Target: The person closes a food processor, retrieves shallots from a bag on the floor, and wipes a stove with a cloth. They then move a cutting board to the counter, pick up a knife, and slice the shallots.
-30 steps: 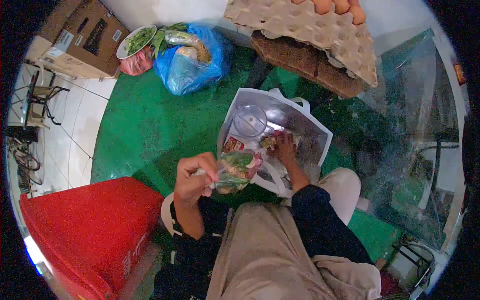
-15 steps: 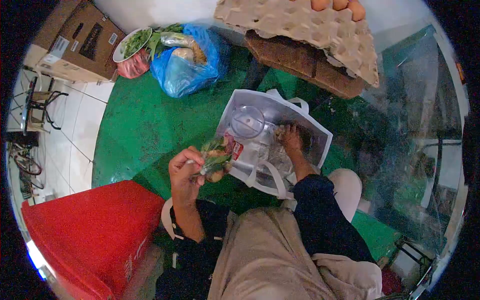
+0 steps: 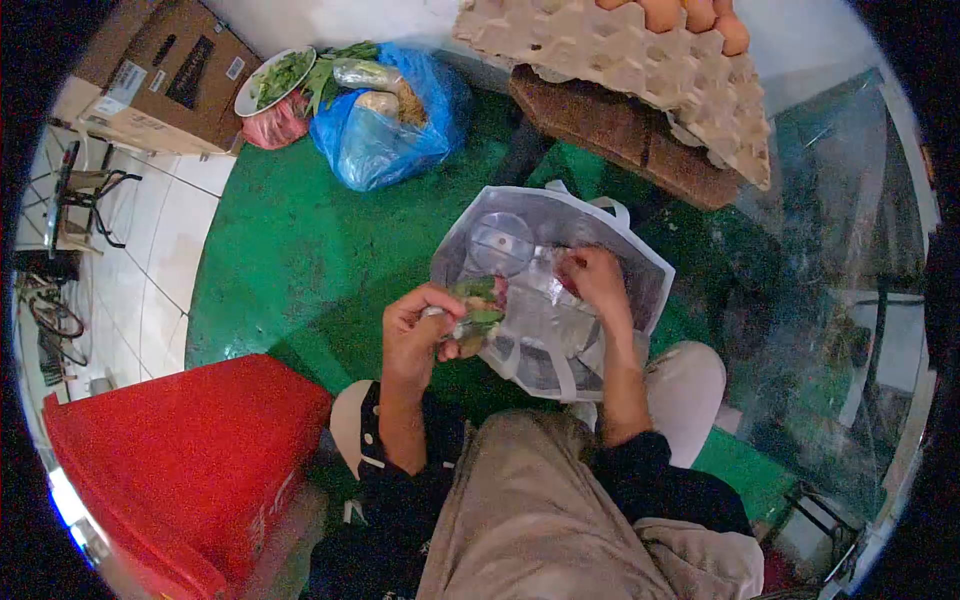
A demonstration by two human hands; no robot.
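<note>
My left hand (image 3: 412, 325) is closed on the top of a small clear plastic bag of green leaves and other produce (image 3: 482, 312), held at the left edge of a white tote bag (image 3: 655, 295). Over the tote's inside, my right hand (image 3: 598, 283) has its fingers pinched together by something small and dark red, too blurred to name. A round clear plastic container (image 3: 502, 244) sits in the tote's far left corner. Beside it, near my right hand, lies clear, shiny plastic packaging (image 3: 545, 315).
A blue plastic bag of groceries (image 3: 375, 155) and a plate of greens (image 3: 280, 80) stand at the back left, beside a cardboard box (image 3: 175, 80). Egg trays with several eggs (image 3: 620, 75) lean at the back right. A red container (image 3: 190, 470) is at left, a glass panel (image 3: 810, 300) at right.
My left hand has moved right with the bag of produce, closer to the tote. My right hand has drawn up from deeper inside the tote, its fingers now pinched. The view has shifted slightly.
</note>
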